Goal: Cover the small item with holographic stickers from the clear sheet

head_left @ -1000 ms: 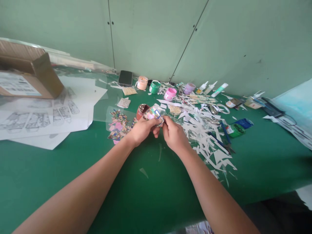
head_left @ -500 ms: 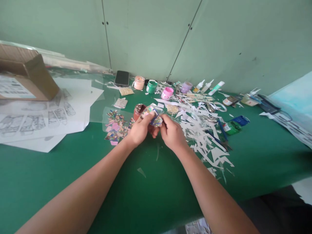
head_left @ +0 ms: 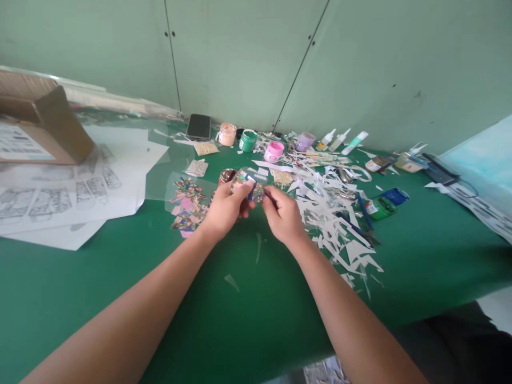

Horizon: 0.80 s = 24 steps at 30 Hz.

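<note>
My left hand (head_left: 226,209) grips a small colourful patterned cutout (head_left: 259,192), its thumb pressed on top. At the cutout's right edge, my right hand (head_left: 283,212) pinches with thumb and forefinger; whether anything else sits between those fingertips is too small to tell. Just behind the left hand stands a reddish-brown jar (head_left: 226,176), partly hidden. Similar patterned pieces (head_left: 186,202) lie heaped on a clear plastic sheet to the left.
Printed sheets (head_left: 128,197) and a cardboard box (head_left: 60,128) are at the left. White paper scraps (head_left: 332,224) spread to the right, with pliers (head_left: 366,226) and a tipped green jar (head_left: 381,208). A pink jar (head_left: 274,152), glue bottles and a phone (head_left: 199,127) line the back.
The cutout has turned and tilted in the hands, showing a dark blue band by the left thumb. My right hand has shifted slightly at its edge.
</note>
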Each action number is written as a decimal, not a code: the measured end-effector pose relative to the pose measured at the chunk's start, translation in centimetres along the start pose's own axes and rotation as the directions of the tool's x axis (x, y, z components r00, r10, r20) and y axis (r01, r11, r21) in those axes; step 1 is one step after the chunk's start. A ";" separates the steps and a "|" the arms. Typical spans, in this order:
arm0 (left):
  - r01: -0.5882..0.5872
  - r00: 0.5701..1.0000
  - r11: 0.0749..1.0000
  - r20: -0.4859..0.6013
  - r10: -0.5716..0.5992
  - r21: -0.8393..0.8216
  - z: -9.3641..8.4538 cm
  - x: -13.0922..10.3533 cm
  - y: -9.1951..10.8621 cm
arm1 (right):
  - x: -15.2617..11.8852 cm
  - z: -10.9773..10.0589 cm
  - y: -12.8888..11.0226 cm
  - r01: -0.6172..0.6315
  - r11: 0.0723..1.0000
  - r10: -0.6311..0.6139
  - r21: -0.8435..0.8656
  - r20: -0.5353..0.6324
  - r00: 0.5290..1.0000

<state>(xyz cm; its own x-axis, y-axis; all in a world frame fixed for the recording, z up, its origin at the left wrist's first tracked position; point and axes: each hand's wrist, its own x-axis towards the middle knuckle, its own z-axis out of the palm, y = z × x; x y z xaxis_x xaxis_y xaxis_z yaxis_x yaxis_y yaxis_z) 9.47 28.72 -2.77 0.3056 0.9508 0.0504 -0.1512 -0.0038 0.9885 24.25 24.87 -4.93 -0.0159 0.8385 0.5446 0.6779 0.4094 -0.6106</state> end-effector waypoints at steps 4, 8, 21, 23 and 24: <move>0.065 0.984 0.997 0.163 -0.071 0.041 -0.7 0.2 0.2 | 0.2 -0.1 0.4 -0.042 0.989 0.047 0.141 -0.034 0.998; 0.057 0.990 0.998 0.127 -0.059 0.023 -0.6 0.3 -0.3 | 0.4 -0.4 0.3 -0.043 0.982 0.039 0.184 0.023 0.999; -0.025 0.995 0.999 0.102 0.020 0.045 -0.1 0.1 0.0 | 0.5 -1.0 0.1 -0.052 0.984 0.039 0.172 0.076 0.996; -0.017 0.996 0.999 0.089 0.014 0.036 0.0 0.1 0.0 | 0.4 -1.1 0.2 -0.054 0.986 0.040 0.158 0.091 0.995; -0.014 0.996 0.999 0.086 0.011 0.033 0.0 0.1 0.0 | 0.4 -1.1 0.2 -0.056 0.987 0.041 0.153 0.097 0.994</move>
<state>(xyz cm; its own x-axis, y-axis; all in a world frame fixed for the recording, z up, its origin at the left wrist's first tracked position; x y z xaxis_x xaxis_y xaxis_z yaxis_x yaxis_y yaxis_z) 9.49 28.78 -2.81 0.3836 0.9206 0.0737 -0.1247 -0.0275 0.9918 25.18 24.90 -4.16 -0.0592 0.8854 0.4610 0.5572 0.4125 -0.7207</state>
